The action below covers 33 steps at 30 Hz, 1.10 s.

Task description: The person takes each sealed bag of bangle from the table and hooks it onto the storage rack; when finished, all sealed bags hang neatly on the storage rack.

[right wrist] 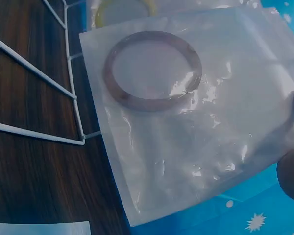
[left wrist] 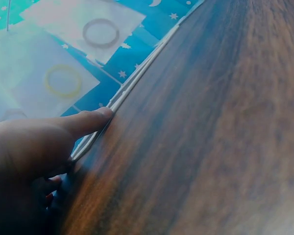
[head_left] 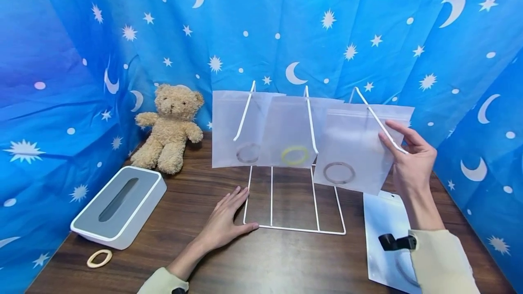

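Observation:
My right hand (head_left: 414,162) pinches the right edge of a frosted zip bag (head_left: 357,144), its lower end tilted. A brownish bangle (right wrist: 109,68) lies inside it. The bag is against the right arm of a white wire rack (head_left: 294,229), which crosses in front of it. Two more frosted bags are at the rack's other arms: the middle bag (head_left: 282,121) with a yellow bangle (head_left: 283,154), the left bag (head_left: 226,121) with a greyish bangle (head_left: 237,152). My left hand (head_left: 224,219) rests on the table, fingers straight, thumb touching the rack's base.
A flat white bag (head_left: 382,239) with a faint ring inside lies partly under my right forearm. At the left are a teddy bear (head_left: 169,126), a grey-topped tissue box (head_left: 118,203) and a cream bangle (head_left: 91,261) on the wooden table (head_left: 286,262). A blue starry curtain (head_left: 261,22) surrounds it.

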Tool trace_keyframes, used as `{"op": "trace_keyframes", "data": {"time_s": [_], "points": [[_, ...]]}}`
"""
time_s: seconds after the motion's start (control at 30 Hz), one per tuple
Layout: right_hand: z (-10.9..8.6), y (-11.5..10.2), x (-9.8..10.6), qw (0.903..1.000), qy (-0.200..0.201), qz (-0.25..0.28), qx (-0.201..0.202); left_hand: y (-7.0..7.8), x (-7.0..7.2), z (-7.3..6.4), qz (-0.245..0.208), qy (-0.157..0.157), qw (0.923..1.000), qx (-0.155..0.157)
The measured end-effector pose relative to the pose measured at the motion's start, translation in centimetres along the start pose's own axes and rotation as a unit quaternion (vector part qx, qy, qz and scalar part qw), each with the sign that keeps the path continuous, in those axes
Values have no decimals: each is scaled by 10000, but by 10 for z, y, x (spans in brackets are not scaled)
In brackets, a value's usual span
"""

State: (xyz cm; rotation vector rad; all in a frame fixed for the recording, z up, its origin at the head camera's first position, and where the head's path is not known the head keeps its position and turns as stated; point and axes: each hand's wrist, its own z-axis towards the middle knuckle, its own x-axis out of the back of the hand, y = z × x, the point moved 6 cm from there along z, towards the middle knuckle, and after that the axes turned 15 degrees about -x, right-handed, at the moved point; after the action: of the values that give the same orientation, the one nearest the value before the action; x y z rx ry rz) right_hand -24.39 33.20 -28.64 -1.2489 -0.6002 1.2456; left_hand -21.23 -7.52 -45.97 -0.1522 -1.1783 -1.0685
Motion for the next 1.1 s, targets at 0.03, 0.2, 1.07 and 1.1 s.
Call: {"op": "trace_keyframes", "data": {"time_s": [0.03,0.2,1.07,1.1], "points": [[4,2,-2,10000,-54,66,2,0,0,0,-14,5,10000,2],[13,8,-2,9990,-228,380,16,0,0,0,-58,-30,10000,-23],[-83,46,141,7784,489,-5937,-1980,-2,0,0,25,-68,9999,89],[-85,51,148,7661,480,-6035,-2157,-2,-1,0,20,-73,9999,91]]}}
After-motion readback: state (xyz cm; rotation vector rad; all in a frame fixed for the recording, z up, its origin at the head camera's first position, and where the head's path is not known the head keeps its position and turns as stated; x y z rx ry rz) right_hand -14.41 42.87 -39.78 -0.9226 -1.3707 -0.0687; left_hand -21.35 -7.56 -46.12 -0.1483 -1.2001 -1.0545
